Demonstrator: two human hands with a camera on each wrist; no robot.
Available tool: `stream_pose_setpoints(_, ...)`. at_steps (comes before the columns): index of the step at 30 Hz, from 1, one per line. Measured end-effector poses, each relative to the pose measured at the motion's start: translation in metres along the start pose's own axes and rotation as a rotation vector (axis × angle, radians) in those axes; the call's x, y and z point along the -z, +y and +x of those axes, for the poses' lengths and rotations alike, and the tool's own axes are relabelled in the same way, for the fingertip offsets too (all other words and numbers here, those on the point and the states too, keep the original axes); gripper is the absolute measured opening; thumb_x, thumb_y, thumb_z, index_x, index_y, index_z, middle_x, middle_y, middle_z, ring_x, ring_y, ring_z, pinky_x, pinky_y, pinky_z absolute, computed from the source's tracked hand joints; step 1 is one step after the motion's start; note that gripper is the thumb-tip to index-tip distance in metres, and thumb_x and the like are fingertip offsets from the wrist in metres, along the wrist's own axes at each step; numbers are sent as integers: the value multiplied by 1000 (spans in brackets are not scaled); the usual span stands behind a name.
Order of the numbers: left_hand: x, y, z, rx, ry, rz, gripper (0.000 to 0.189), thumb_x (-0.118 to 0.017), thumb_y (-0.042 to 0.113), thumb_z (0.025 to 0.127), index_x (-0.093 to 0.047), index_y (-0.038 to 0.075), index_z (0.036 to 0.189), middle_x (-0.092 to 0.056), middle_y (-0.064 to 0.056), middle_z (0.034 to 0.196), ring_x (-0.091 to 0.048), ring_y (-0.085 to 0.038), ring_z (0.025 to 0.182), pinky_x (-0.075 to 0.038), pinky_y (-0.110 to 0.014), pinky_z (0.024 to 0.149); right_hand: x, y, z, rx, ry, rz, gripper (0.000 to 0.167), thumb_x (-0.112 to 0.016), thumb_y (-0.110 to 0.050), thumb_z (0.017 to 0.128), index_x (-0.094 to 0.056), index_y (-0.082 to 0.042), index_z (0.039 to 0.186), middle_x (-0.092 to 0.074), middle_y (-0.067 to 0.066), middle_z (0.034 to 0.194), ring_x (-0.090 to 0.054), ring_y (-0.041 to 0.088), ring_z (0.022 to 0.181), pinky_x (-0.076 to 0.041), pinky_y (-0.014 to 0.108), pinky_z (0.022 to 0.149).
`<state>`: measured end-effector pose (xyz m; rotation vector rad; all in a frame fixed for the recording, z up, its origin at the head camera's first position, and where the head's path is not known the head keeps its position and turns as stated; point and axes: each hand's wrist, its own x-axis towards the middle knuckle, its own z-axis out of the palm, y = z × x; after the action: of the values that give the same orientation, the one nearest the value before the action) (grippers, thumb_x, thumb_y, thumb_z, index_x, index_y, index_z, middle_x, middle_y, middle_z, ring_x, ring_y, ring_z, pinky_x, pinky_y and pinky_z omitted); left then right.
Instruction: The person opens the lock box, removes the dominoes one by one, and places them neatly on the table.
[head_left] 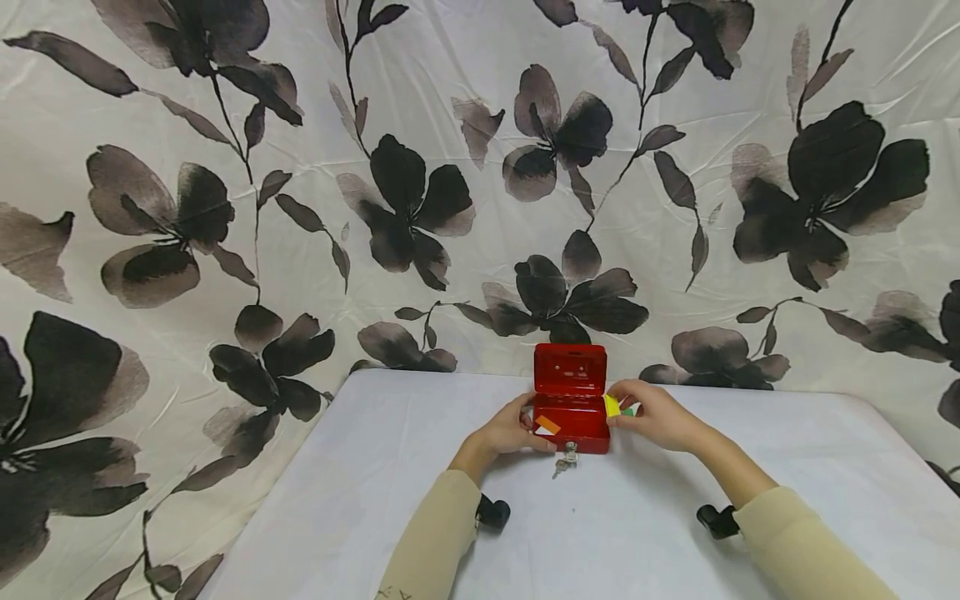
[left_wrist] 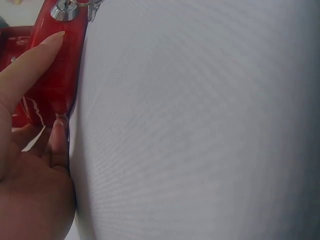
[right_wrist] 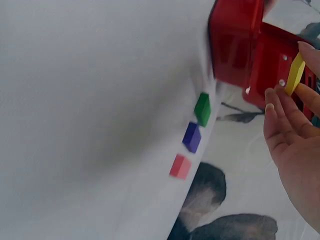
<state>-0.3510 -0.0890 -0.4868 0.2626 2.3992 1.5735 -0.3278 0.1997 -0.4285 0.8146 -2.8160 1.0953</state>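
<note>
A red metal cash box [head_left: 592, 445] stands on the table, its lid raised toward the back. My left hand [head_left: 506, 430] grips the box's left side, the thumb lying along the front wall [left_wrist: 55, 75] and the other fingers against the side. Between thumb and fingers my right hand [head_left: 660, 414] pinches a yellow block [right_wrist: 295, 74] at the box's right edge. Inside the box, at its left, is an orange block [head_left: 550, 424] with a white patch beside it. Keys [head_left: 560, 467] hang from the lock [left_wrist: 65, 10] in front.
Beyond the box's right side a green block [right_wrist: 202, 109], a purple block [right_wrist: 192, 137] and a pink block [right_wrist: 180, 166] stand in a row near the table's far edge. Behind the white table [head_left: 375, 467] hangs a floral cloth [head_left: 480, 225].
</note>
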Motion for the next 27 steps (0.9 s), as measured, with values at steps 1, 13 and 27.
stream_pose_setpoints(1, 0, 0, 0, 0, 1, 4, 98, -92, 14, 75, -38, 13, 157, -51, -8, 101, -47, -22, 99, -45, -33, 81, 2, 2, -2, 0, 3, -1, 39, -78, -18, 92, -63, 0, 124, -66, 10, 116, -63, 32, 106, -54, 50, 91)
stream_pose_setpoints(13, -1, 2, -3, 5, 9, 13, 99, -93, 15, 75, -38, 14, 157, -52, -8, 102, -48, -23, 99, -46, -34, 82, 18, 25, -22, -10, 18, -14, 43, -78, -16, 91, -62, 3, 125, -66, 12, 117, -62, 32, 105, -54, 46, 87)
stream_pose_setpoints(27, 0, 0, 0, 13, 4, -10, 100, -94, 16, 74, -39, 15, 157, -51, -8, 101, -48, -23, 97, -45, -32, 78, 29, 48, -32, 8, 42, -111, 37, -77, -7, 89, -64, 5, 122, -67, 17, 117, -64, 34, 101, -54, 52, 86)
